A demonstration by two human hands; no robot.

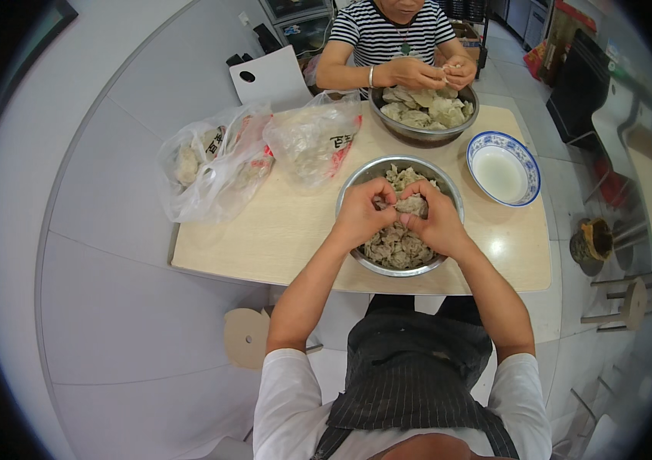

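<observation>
Dumpling [413,205] is sitting pinched between my left hand [362,215] and right hand [439,222]; both grips are clenching it above the steel bowl [357,184] on the bench [265,238].

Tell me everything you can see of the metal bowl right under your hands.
The near metal bowl is round, shiny steel with a thin rolled rim. It stands upright on the pale wooden table, near its front edge, and is filled with greyish-green folded dumplings. The left hand and right hand meet over its middle, pinching one dumpling between the fingertips. The blue-rimmed bowl stands apart to its right.
</observation>
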